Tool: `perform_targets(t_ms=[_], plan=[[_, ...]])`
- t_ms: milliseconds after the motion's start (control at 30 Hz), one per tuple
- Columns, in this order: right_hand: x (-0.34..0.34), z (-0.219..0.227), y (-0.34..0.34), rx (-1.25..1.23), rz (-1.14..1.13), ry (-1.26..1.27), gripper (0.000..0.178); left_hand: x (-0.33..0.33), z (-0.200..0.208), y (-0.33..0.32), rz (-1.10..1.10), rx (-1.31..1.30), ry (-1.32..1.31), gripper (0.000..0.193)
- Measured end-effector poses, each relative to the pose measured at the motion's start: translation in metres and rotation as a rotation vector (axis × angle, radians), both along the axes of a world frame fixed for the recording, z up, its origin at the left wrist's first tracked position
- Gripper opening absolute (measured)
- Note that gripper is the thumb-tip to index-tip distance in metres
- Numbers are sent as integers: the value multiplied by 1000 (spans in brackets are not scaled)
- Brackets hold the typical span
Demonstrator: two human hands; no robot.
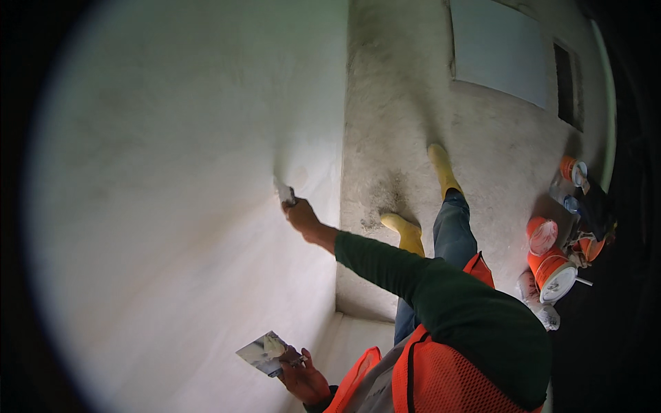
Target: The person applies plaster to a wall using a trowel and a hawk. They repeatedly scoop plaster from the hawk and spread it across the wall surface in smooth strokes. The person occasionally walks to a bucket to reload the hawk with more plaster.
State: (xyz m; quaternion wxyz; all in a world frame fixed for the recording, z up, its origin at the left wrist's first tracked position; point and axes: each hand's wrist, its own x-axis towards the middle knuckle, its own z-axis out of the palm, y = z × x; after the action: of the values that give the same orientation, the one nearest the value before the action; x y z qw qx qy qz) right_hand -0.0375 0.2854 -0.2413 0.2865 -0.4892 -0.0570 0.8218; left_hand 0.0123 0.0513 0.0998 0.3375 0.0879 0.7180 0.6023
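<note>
My right hand, at the end of a dark green sleeve, is closed round the handle of a putty knife. The whitish blade of this knife lies against the pale wall. Lower in the picture, my left hand grips a flat rectangular metal trowel with its fingers wrapped at one edge. Some whitish putty sits on the trowel's face. Most of the trowel's handle is hidden by my fingers, and the left forearm is largely out of view.
My yellow boots stand on the dusty concrete floor beside the wall. At the right are an orange bucket, more orange containers, a clear bottle and plastic bags. A white panel and a dark rectangular opening lie farther off.
</note>
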Motion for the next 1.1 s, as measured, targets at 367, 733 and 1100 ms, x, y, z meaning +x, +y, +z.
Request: perform_targets(t_ms=[367, 733, 1100], plan=[[103, 140, -39, 255, 76, 360, 46, -2, -34, 1, 73, 160, -137, 31], [236, 236, -59, 210, -180, 245, 36, 15, 4, 18, -92, 353, -656, 30], [181, 261, -50, 869, 57, 5, 18, -46, -39, 80, -476, 329, -699, 41]])
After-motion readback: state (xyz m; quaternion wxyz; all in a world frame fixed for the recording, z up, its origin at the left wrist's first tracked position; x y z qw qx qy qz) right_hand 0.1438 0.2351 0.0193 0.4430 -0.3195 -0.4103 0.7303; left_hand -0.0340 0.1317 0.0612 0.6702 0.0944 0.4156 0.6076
